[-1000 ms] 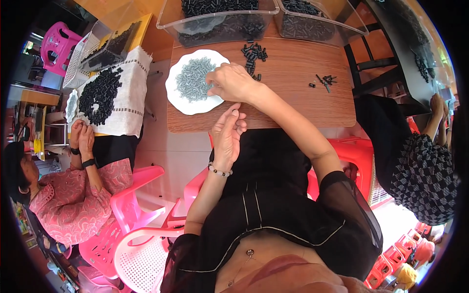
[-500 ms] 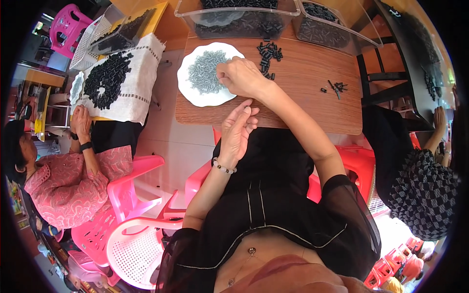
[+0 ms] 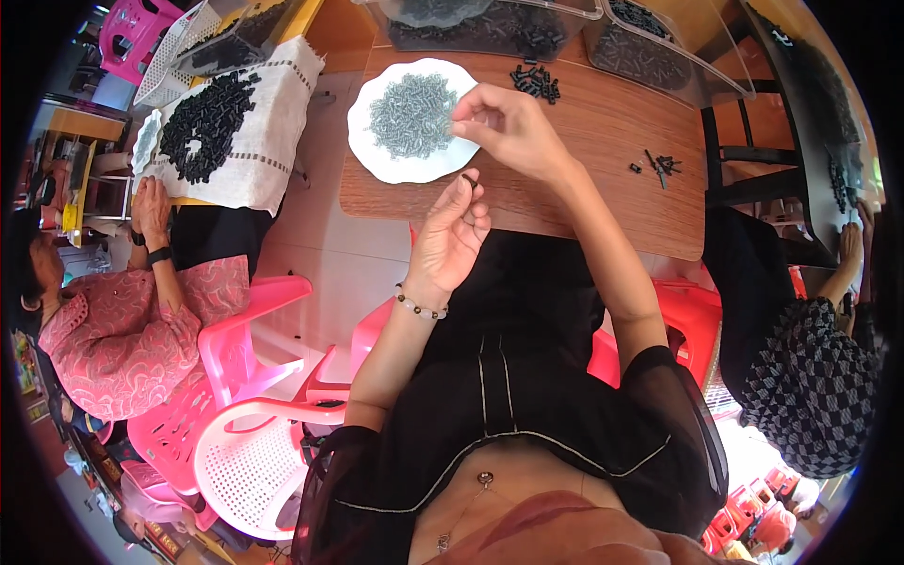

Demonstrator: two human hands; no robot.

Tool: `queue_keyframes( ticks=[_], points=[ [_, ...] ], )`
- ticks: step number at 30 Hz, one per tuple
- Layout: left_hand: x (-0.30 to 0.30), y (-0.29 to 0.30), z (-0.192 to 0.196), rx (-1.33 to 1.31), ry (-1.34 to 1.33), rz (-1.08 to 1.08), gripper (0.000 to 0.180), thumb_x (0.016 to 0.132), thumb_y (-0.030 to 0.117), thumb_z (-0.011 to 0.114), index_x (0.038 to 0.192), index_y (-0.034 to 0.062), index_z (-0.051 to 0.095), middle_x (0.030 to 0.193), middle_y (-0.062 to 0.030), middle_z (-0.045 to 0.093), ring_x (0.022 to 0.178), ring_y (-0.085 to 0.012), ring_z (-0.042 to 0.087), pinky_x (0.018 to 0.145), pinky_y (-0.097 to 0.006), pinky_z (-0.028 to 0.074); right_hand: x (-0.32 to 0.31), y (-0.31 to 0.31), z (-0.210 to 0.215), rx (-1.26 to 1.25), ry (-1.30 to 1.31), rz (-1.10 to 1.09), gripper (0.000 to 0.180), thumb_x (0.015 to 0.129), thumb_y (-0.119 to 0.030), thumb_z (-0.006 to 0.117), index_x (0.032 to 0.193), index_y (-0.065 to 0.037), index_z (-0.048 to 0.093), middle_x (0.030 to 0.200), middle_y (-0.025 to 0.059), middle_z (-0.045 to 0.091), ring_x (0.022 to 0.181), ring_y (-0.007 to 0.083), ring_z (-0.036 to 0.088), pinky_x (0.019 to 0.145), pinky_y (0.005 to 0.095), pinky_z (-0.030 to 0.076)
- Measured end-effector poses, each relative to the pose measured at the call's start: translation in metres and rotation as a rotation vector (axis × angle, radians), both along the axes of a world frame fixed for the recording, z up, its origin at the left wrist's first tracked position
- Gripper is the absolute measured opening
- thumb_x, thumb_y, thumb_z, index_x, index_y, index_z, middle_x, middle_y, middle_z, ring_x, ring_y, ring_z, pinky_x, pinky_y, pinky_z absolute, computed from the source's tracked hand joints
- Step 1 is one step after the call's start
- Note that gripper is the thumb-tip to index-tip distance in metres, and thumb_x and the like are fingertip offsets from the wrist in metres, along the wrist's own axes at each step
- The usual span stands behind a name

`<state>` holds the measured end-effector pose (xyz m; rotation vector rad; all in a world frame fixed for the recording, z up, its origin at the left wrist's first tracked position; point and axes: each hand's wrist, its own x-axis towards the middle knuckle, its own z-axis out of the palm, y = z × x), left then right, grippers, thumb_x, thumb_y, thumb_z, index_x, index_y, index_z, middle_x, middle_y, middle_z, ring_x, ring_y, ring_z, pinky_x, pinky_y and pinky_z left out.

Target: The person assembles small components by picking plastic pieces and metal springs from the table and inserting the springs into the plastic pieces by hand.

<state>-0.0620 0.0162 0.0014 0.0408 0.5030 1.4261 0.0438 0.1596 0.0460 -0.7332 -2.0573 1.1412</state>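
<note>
Small part: a dark little piece (image 3: 468, 179) is pinched at the fingertips of the left hand (image 3: 450, 235), held in the air just in front of the counter (image 3: 584, 179) edge, above the lap.
Left fingers: narrow, closed on the piece.
Right hand (image 3: 504, 127): over the rim of the white plate (image 3: 377, 160); fingers closed together, but I cannot tell if a screw is between them.
Plate: holds a heap of grey screws (image 3: 411, 113).
Risk, drop: the piece is not above the counter, so a weak pinch could let it fall to the floor.
Risk, plate: it sits near the counter corner; a push from the right wrist may shift it.
Around: loose black parts (image 3: 535, 81) and clear bins (image 3: 490, 24) farther back.
</note>
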Motion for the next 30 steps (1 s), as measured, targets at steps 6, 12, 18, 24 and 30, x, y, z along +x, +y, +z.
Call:
queue_keyframes(
  ticks=[6, 12, 18, 24, 30],
  points=[
    [0.003, 0.004, 0.011, 0.037, -0.098, 0.023, 0.024, 0.09, 0.02, 0.065, 0.111, 0.0095, 0.059, 0.092, 0.0018, 0.064, 0.075, -0.0079, 0.055, 0.069, -0.022, 0.048, 0.034, -0.035, 0.013, 0.004, 0.215, 0.018, 0.01, 0.079, -0.008, 0.074, 0.085, -0.005, 0.067, 0.082, 0.0023, 0.066, 0.08, 0.0115, 0.057, 0.074, 0.0277, 0.045],
    [0.014, 0.003, 0.014, 0.075, -0.136, 0.031, 0.024, 0.089, 0.02, 0.067, 0.109, 0.011, 0.059, 0.091, 0.0027, 0.062, 0.078, -0.0085, 0.056, 0.072, -0.023, 0.048, 0.046, -0.049, 0.019, 0.189, 0.166, 0.059, 0.012, 0.076, -0.005, 0.075, 0.08, -0.007, 0.064, 0.083, 0.0015, 0.066, 0.083, 0.0152, 0.057, 0.082, 0.0307, 0.041],
    [0.02, 0.0, 0.014, 0.107, -0.069, 0.021, 0.025, 0.087, 0.021, 0.069, 0.108, 0.0121, 0.06, 0.089, 0.0041, 0.059, 0.08, -0.0078, 0.055, 0.075, -0.023, 0.047, 0.049, -0.054, 0.013, 0.201, 0.172, 0.008, 0.012, 0.073, -0.009, 0.076, 0.081, -0.007, 0.067, 0.083, 0.001, 0.067, 0.082, 0.0182, 0.057, 0.078, 0.032, 0.043],
    [0.022, -0.001, 0.004, 0.119, -0.023, 0.038, 0.024, 0.088, 0.021, 0.068, 0.109, 0.0128, 0.062, 0.094, 0.0039, 0.061, 0.084, -0.0073, 0.056, 0.075, -0.023, 0.046, 0.05, -0.056, 0.018, 0.243, 0.115, 0.037, 0.016, 0.072, -0.006, 0.077, 0.081, -0.007, 0.065, 0.083, 0.0022, 0.067, 0.081, 0.0179, 0.058, 0.08, 0.0323, 0.042],
    [0.022, -0.003, 0.005, 0.11, -0.043, 0.022, 0.024, 0.088, 0.021, 0.067, 0.11, 0.0129, 0.062, 0.097, 0.0038, 0.062, 0.087, -0.0069, 0.056, 0.075, -0.023, 0.046, 0.051, -0.056, 0.014, 0.222, 0.103, 0.022, 0.018, 0.071, -0.008, 0.079, 0.082, -0.006, 0.065, 0.083, 0.0018, 0.067, 0.083, 0.0178, 0.057, 0.079, 0.0315, 0.043]
  ],
)
